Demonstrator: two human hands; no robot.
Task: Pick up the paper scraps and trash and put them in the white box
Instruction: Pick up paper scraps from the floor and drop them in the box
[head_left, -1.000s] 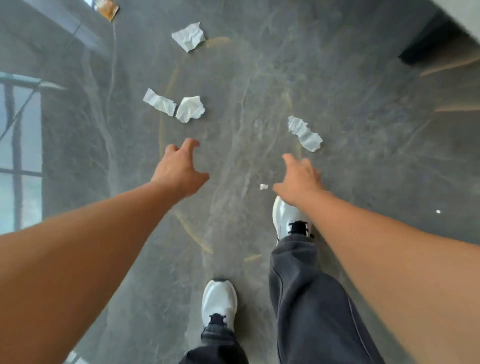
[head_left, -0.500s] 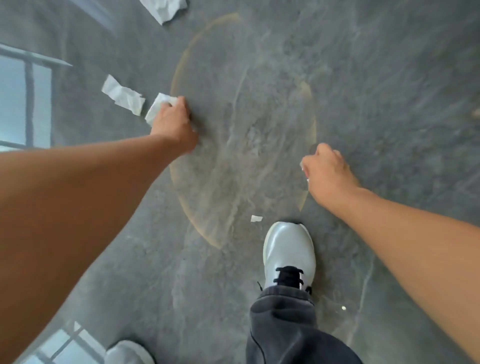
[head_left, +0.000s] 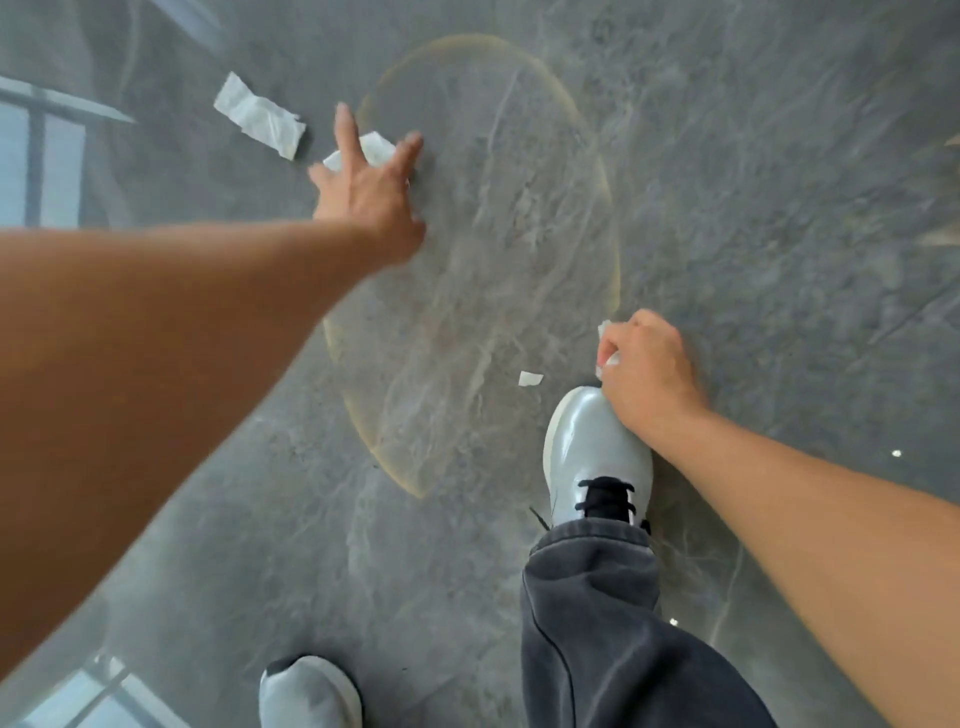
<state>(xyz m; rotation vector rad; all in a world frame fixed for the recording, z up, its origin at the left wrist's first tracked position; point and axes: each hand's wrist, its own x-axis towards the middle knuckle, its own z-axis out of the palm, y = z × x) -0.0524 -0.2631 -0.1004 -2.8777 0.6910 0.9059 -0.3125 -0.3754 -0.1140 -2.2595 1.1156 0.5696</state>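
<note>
White paper scraps lie on a grey marble floor. My left hand (head_left: 371, 189) reaches over a crumpled white scrap (head_left: 371, 148) with fingers spread; the scrap shows between them, and the grip is unclear. A flat folded scrap (head_left: 258, 115) lies just left of it, untouched. My right hand (head_left: 647, 371) is closed around a crumpled white scrap (head_left: 608, 358) that peeks out at the knuckles, just above my right shoe. A tiny white scrap (head_left: 530, 379) rests on the floor left of that hand. The white box is not in view.
My right shoe (head_left: 597, 457) and dark trouser leg (head_left: 613, 623) stand at lower centre-right, my left shoe (head_left: 309, 693) at the bottom edge. A yellowish oval ring (head_left: 615, 260) marks the floor. Window reflections (head_left: 41, 166) show at left. Small white specks (head_left: 896, 453) lie at right.
My right hand has closed on the scrap and drawn back toward my right shoe. My left hand's fingers have spread over the crumpled scrap. The view has shifted closer to the floor.
</note>
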